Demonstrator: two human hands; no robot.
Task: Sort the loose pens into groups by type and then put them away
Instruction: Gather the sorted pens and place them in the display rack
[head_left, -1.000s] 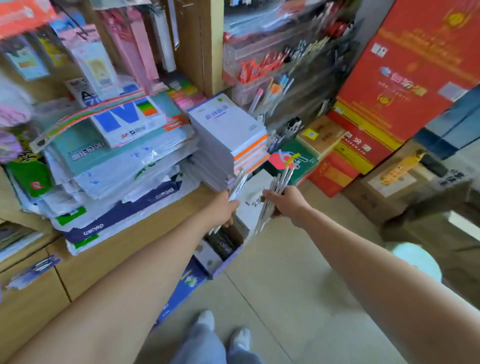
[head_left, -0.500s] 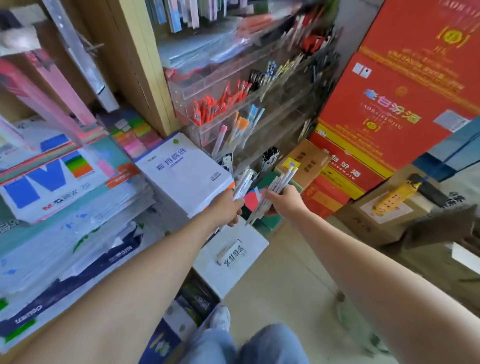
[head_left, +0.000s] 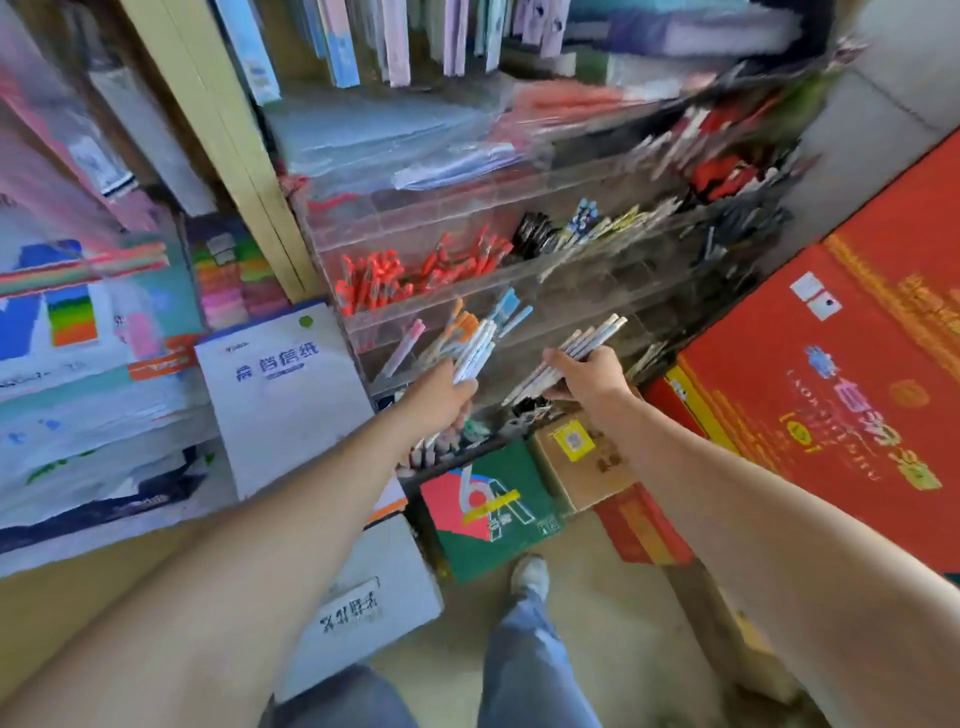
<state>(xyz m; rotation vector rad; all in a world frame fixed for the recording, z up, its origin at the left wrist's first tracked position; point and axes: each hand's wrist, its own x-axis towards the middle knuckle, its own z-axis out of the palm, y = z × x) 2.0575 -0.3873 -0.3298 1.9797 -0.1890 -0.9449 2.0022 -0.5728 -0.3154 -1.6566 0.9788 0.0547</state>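
Near the middle of the frame, the left hand (head_left: 441, 400) has its fingers wrapped around a bundle of slim white pens (head_left: 472, 353). Their barrels carry small blue print and fan upward and to the right, while their lower ends stick out below the fist. Just right of it, the right hand (head_left: 592, 376) grips a second bundle of pale pens (head_left: 587, 340) with its fingers curled around the middle. These look greyer and plainer, lie close together side by side, and slant from lower left to upper right. Both bundles are held in the air just in front of a clear tiered pen rack (head_left: 597, 280), and the two hands are apart. In the rack, a mass of red pens (head_left: 415, 270) fills a compartment in the centre left of the frame. Below them, orange-capped pens (head_left: 462, 325), blue-capped pens (head_left: 511, 306) and a single pink pen (head_left: 408, 340) stand tilted in the tier just behind the left bundle. The upper right of the rack is too blurred to make out pen types. A white paper pad (head_left: 280, 384) lies to the left of the rack, red cartons (head_left: 831, 389) fill the right side, and a green box (head_left: 488, 504) and a brown cardboard box (head_left: 576, 457) sit on the floor below the hands.
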